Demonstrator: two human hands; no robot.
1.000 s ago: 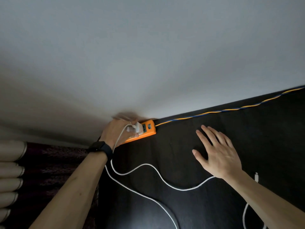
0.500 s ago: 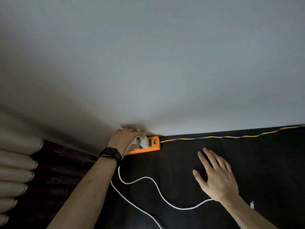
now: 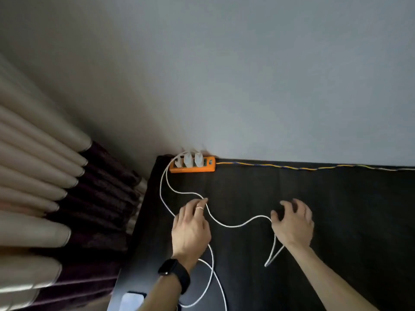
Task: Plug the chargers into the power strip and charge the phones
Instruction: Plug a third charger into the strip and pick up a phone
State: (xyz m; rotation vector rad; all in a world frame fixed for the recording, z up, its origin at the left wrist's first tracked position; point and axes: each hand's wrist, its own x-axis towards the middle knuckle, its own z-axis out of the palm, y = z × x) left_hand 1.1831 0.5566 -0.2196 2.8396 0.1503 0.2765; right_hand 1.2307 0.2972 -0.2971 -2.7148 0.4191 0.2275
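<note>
An orange power strip (image 3: 202, 169) lies at the table's far edge against the wall. Three white chargers (image 3: 188, 160) stand plugged into it side by side. Their white cables (image 3: 235, 225) loop across the dark table towards me. My left hand (image 3: 190, 230), with a ring and a black watch, lies over the cables with its fingers stretched out, the fingertips at one cable. My right hand (image 3: 292, 223) rests on the table with bent fingers, and a cable passes under its thumb side. A phone (image 3: 132, 301) shows at the bottom left edge, partly cut off.
The dark table (image 3: 336, 209) meets a pale wall at the back. The strip's yellow-and-blue cord (image 3: 314, 168) runs right along that wall. Beige and dark purple curtains (image 3: 45, 198) hang beyond the table's left edge.
My left hand has let go of the charger at the strip and drawn back over the cables. My right hand's fingers have bent. The view has tilted down.
</note>
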